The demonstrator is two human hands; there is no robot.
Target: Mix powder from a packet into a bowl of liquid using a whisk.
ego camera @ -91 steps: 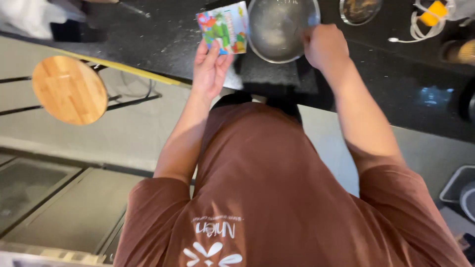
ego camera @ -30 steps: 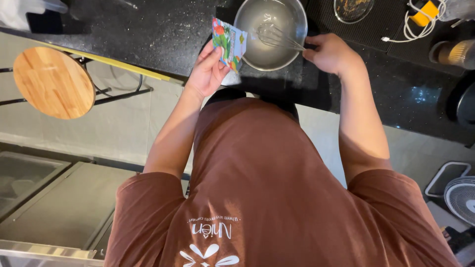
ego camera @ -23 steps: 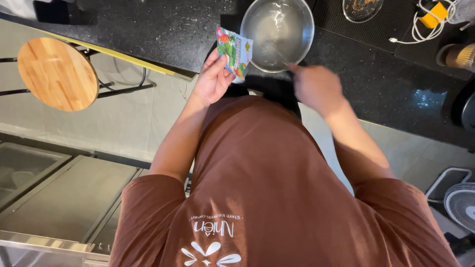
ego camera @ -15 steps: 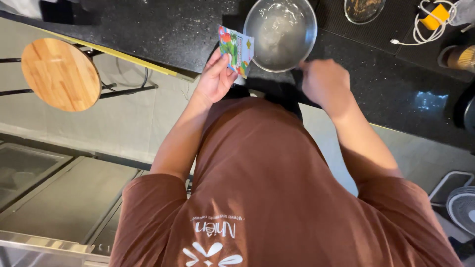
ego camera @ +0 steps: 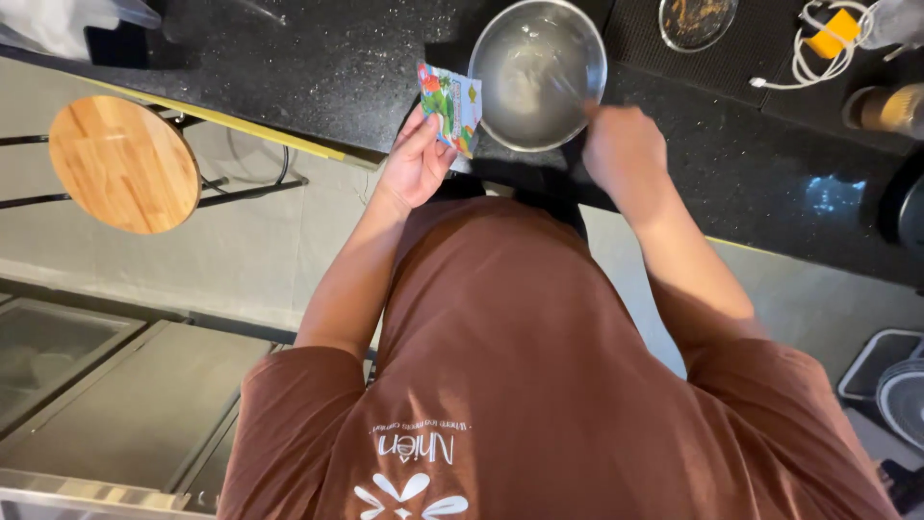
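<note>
Steel bowl [ego camera: 537, 72] is standing on the black table [ego camera: 318, 67]. The left hand [ego camera: 416, 164] is holding a colourful packet [ego camera: 449, 106] just beside it, grip clamped on it. The right hand [ego camera: 624, 149] is hovering at the bowl's rim, grip closed; on what, I cannot tell.

Brown, black, steel and one bright packet

The packet [ego camera: 450, 106] in the left hand [ego camera: 416, 164] is white-edged with green, red and yellow print. The bowl [ego camera: 536, 72] is plain silvery steel, greyish inside. The desk [ego camera: 318, 67] is black with fine pale speckles and a yellow strip along its edge. The shirt [ego camera: 520, 385] is reddish brown with a white flower mark. The round stool seat [ego camera: 123, 164] is light wood with visible grain on black legs. The cable [ego camera: 804, 67] is white, next to a yellow block [ego camera: 832, 34].
</note>
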